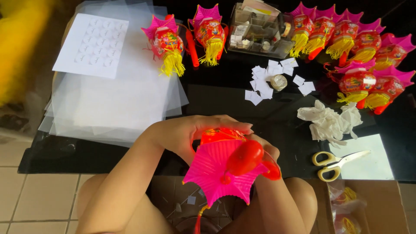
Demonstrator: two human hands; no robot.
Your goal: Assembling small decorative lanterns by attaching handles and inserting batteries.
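Note:
I hold a toy paper lantern (219, 171) above my lap at the near edge of a black table (225, 97). Its pink pleated top and red plastic handle face the camera. My left hand (190, 132) wraps over the lantern's far, red and orange side, fingers stretched to the right. My right hand (268, 151) grips it from the right, mostly hidden behind the red handle. A red string hangs below the lantern.
Two finished lanterns (167, 43) stand at the back, several more (359, 47) at the right. Translucent sheets (117, 99) with a white sticker sheet (93, 45) lie left. A clear organizer box (258, 28), small paper squares (262, 89), crumpled tissue (329, 121) and yellow-handled scissors (336, 162) lie about. A cardboard box (368, 206) is at lower right.

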